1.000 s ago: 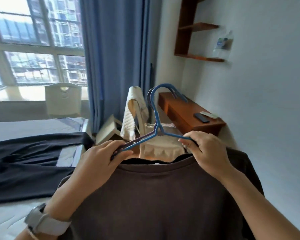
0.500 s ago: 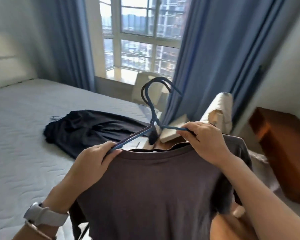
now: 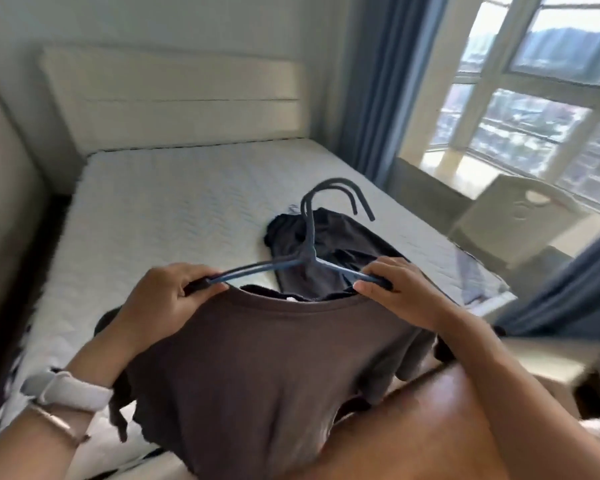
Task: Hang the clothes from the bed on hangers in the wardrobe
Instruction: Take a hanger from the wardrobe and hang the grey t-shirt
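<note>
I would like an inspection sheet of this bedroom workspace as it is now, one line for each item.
Surface: white quilted mattress.
Job's things: brown shirt on a blue hanger, held above the bed; dark garment lies on the mattress.
Clutter: nothing seen.
Grippers: left hand grips the hanger's left arm; right hand grips its right arm.
Cables: nothing seen.
Surroundings: headboard, blue curtain, window, white chair.

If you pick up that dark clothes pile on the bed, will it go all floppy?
Probably floppy: the dark garment lies in crumpled folds on the bed, so it would likely droop from wherever it is held. It looks like thin cloth, so probably light. It seems unlikely to roll or break; the brown shirt hangs limp likewise.
</note>
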The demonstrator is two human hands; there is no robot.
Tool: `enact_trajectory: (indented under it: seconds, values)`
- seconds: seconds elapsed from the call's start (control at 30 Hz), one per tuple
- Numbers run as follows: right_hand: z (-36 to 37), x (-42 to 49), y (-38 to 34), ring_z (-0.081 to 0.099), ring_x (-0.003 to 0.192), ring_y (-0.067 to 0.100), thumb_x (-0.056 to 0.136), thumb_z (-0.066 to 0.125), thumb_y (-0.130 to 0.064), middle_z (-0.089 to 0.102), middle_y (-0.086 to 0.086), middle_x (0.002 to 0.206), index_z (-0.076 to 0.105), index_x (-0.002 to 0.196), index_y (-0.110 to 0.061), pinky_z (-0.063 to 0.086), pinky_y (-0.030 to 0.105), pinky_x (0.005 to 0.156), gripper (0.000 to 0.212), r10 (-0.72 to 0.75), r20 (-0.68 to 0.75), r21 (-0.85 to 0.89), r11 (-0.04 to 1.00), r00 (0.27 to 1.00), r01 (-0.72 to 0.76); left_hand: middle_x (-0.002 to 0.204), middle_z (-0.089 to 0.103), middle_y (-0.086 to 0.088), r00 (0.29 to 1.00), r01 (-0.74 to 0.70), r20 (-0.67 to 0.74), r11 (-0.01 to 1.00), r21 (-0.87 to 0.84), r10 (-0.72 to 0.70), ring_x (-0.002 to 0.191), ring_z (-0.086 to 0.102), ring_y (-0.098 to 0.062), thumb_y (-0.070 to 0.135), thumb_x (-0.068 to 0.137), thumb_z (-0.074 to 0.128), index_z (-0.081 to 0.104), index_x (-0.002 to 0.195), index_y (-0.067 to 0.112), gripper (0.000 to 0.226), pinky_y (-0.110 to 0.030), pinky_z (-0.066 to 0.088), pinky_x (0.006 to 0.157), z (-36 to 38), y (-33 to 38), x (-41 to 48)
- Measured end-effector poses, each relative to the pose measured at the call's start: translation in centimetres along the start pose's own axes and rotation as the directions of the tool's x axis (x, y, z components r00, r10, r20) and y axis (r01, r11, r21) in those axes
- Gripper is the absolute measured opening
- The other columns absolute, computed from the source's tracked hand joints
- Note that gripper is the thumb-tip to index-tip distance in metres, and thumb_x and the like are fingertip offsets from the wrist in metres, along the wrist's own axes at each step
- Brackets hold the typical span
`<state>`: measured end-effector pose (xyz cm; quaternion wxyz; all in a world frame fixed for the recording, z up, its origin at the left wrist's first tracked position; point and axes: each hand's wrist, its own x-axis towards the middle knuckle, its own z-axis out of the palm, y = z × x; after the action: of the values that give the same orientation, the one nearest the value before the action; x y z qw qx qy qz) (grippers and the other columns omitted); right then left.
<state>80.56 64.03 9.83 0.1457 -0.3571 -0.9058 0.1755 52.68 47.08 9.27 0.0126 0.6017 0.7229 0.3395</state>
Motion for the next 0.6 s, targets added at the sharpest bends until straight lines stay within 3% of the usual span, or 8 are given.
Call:
enact_trajectory:
  seconds: [0.03, 0.1, 0.13, 0.2, 0.23, 0.37, 0.5, 0.6]
  values:
    - [0.5, 1.5, 0.0, 0.047, 0.097, 0.006, 0.082, 0.046, -0.058, 0.049, -0.021, 0.087, 0.062, 0.097, -0.032, 0.035, 0.045, 0.099, 0.034, -0.013, -0.004, 0.02, 1.0, 1.0, 0.013, 0.085, 0.075, -0.011, 0.999, 0.035, -0.033, 0.999, 0.024, -0.034, 0.088, 0.056, -0.006, 0.029, 0.069, 0.074, 0.075, 0.087, 0.004, 0.03, 0.008, 0.031, 0.07, -0.6, -0.5, 0.4]
    - [1.2, 4.6, -0.2, 0.046, 0.108, 0.007, 0.089, 0.047, -0.048, 0.044, -0.019, 0.104, 0.058, 0.106, -0.033, 0.022, 0.053, 0.108, 0.026, -0.012, 0.038, 0.06, 0.998, 0.999, 0.009, 0.087, 0.075, -0.012, 0.993, 0.097, -0.077, 0.994, 0.043, -0.094, 0.086, 0.057, 0.0, 0.019, 0.072, 0.076, 0.076, 0.089, 0.009, 0.02, 0.006, 0.033, 0.071, -1.8, -1.7, 1.2]
    - [1.6, 6.1, -0.2, 0.046, 0.11, 0.008, 0.09, 0.048, -0.044, 0.041, -0.017, 0.11, 0.057, 0.11, -0.032, 0.024, 0.051, 0.11, 0.025, -0.045, 0.06, 0.08, 0.996, 0.997, 0.04, 0.086, 0.074, -0.008, 0.989, 0.123, -0.083, 0.992, 0.033, -0.12, 0.082, 0.058, 0.008, 0.017, 0.073, 0.075, 0.077, 0.088, 0.02, 0.015, 0.006, 0.034, 0.07, -2.4, -2.3, 1.5]
    - [2.1, 9.0, -0.4, 0.049, 0.112, 0.012, 0.09, 0.052, -0.035, 0.041, -0.012, 0.114, 0.056, 0.116, -0.026, 0.033, 0.038, 0.107, 0.028, -0.128, 0.109, 0.122, 0.986, 0.986, 0.115, 0.075, 0.07, 0.015, 0.979, 0.182, -0.095, 0.983, -0.023, -0.183, 0.072, 0.055, 0.023, 0.017, 0.074, 0.073, 0.069, 0.071, 0.053, 0.036, 0.007, 0.035, 0.066, -3.4, -3.6, 2.3]
    - [2.3, 10.5, -0.6, 0.05, 0.112, 0.014, 0.091, 0.054, -0.029, 0.044, -0.008, 0.113, 0.057, 0.117, -0.022, 0.035, 0.029, 0.103, 0.028, -0.156, 0.142, 0.136, 0.981, 0.978, 0.137, 0.065, 0.066, 0.023, 0.97, 0.216, -0.103, 0.975, -0.044, -0.22, 0.069, 0.054, 0.025, 0.017, 0.075, 0.073, 0.063, 0.062, 0.06, 0.045, 0.007, 0.035, 0.063, -3.7, -4.4, 2.7]
    - [4.6, 16.7, -1.4, 0.055, 0.101, 0.019, 0.091, 0.054, -0.019, 0.058, 0.0, 0.1, 0.059, 0.112, -0.013, 0.032, 0.017, 0.081, 0.022, -0.185, 0.214, 0.053, 0.983, 0.959, 0.178, 0.057, 0.056, 0.047, 0.954, 0.283, -0.082, 0.957, -0.064, -0.288, 0.062, 0.054, 0.026, 0.015, 0.077, 0.071, 0.057, 0.07, 0.047, 0.036, 0.007, 0.035, 0.058, -4.1, -8.3, 5.4]
    - [7.4, 23.8, -2.5, 0.057, 0.103, 0.025, 0.091, 0.052, -0.024, 0.062, 0.004, 0.103, 0.059, 0.11, -0.019, 0.044, 0.035, 0.091, 0.021, -0.18, 0.136, 0.023, 0.984, 0.974, 0.179, 0.059, 0.054, 0.05, 0.945, 0.326, 0.016, 0.945, 0.002, -0.326, 0.066, 0.051, 0.029, 0.019, 0.075, 0.074, 0.054, 0.069, 0.046, 0.034, 0.008, 0.034, 0.06, -5.4, -13.8, 10.0]
    - [8.7, 28.7, -4.0, 0.056, 0.107, 0.024, 0.093, 0.046, -0.032, 0.06, 0.001, 0.11, 0.055, 0.114, -0.029, 0.046, 0.045, 0.09, 0.023, -0.171, 0.117, -0.019, 0.985, 0.978, 0.174, 0.056, 0.06, 0.022, 0.925, 0.354, 0.102, 0.928, 0.114, -0.366, 0.062, 0.056, 0.009, 0.025, 0.072, 0.077, 0.053, 0.069, 0.047, 0.033, -0.003, 0.038, 0.058, -6.6, -18.4, 13.9]
